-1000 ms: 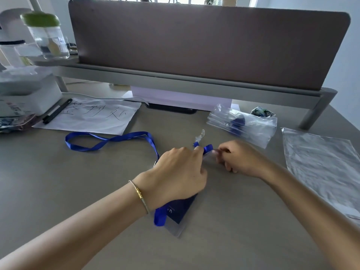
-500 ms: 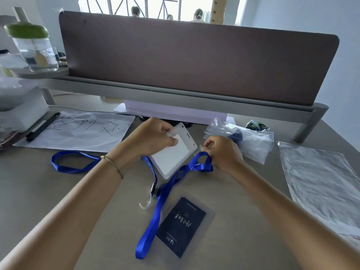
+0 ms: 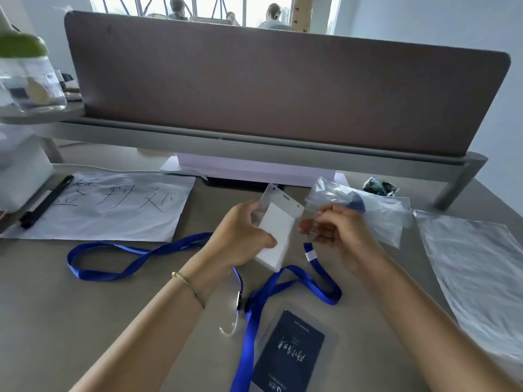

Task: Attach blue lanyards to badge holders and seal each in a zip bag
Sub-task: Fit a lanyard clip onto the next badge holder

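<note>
My left hand (image 3: 240,239) grips a clear badge holder (image 3: 278,222) with a white card inside, held tilted above the table. My right hand (image 3: 339,230) is just right of it, fingers curled, fingertips at the holder's right edge; whether they pinch anything is unclear. Under my hands a blue lanyard (image 3: 317,281) loops across the table and runs down past a second badge holder (image 3: 288,355), which lies flat with a dark blue card in it. Another blue lanyard (image 3: 113,258) lies to the left, its clip (image 3: 238,302) near my left wrist.
A zip bag (image 3: 376,219) with something blue inside lies behind my right hand. Flat zip bags (image 3: 481,273) are at the right. A written paper sheet (image 3: 113,213), a black marker (image 3: 45,205) and a green-lidded jar (image 3: 28,77) sit left; a brown divider (image 3: 283,89) closes the back.
My left hand picked the white-card badge holder off the table and raised it. My right hand let the lanyard loop drop to the table and came to the holder's edge.
</note>
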The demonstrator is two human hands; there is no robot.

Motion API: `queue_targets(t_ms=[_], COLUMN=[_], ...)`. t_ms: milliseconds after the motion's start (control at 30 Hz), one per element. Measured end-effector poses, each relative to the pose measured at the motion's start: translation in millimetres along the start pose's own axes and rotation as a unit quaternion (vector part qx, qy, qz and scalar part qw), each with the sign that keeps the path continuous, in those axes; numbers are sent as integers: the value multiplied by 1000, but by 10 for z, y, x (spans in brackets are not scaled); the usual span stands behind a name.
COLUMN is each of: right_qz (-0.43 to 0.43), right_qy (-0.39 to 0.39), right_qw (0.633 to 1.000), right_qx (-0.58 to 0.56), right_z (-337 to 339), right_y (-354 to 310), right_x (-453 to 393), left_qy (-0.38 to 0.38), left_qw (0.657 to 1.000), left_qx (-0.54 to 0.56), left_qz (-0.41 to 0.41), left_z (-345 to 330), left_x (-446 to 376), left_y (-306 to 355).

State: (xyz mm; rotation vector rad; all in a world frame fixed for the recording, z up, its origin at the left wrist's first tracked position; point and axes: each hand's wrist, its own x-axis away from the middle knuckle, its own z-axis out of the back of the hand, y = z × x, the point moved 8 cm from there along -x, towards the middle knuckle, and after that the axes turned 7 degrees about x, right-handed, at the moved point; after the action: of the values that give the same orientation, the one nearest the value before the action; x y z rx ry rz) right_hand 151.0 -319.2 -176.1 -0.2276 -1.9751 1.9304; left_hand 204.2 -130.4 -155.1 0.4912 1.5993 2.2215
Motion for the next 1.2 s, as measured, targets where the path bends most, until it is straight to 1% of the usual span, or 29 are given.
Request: queue_targets(t_ms=[67, 133, 233, 300, 400, 500, 600, 700, 733, 800, 867, 967, 1033, 1100, 1200], right_qz=[-25, -16, 43, 116, 234, 308, 359, 404, 413, 417, 417, 408, 385, 357, 312], right_qy=[8, 39, 83, 113, 153, 174, 187, 181, 174, 161, 151, 143, 134, 122, 98], right_qw=[999, 999, 992, 979, 936, 894, 847, 809, 802, 802, 802, 813, 837, 864, 909], right_qx=[-33, 2, 82, 128, 212, 275, 343, 387, 395, 397, 400, 389, 365, 335, 260], right_z=[24, 113, 228, 242, 153, 52, 11, 42, 51, 55, 26, 25, 59, 77, 93], right_y=[32, 5, -142, -318, -605, -773, -855, -911, -922, -922, -896, -857, -834, -813, -773], right_x=[16, 14, 50, 137, 343, 539, 616, 654, 654, 651, 647, 625, 592, 556, 510], left_qy=[16, 35, 53, 53, 80, 100, 128, 188, 199, 196, 185, 209, 219, 208, 201], left_qw=[1000, 997, 988, 973, 948, 926, 925, 929, 930, 931, 928, 916, 913, 915, 918], left_qx=[-15, -53, -122, -201, -278, -327, -320, -269, -252, -238, -247, -264, -255, -246, -224], left_qz=[-19, -35, -74, -102, -133, -159, -162, -171, -177, -197, -207, -218, -229, -242, -259], left_z=[-13, -11, -39, -133, -280, -448, -499, -439, -431, -451, -456, -351, -290, -293, -316], left_x=[6, 10, 69, 146, 258, 333, 337, 314, 320, 347, 359, 339, 305, 270, 269], left_y=[47, 100, 207, 302, 413, 506, 570, 638, 656, 695, 695, 681, 676, 679, 711])
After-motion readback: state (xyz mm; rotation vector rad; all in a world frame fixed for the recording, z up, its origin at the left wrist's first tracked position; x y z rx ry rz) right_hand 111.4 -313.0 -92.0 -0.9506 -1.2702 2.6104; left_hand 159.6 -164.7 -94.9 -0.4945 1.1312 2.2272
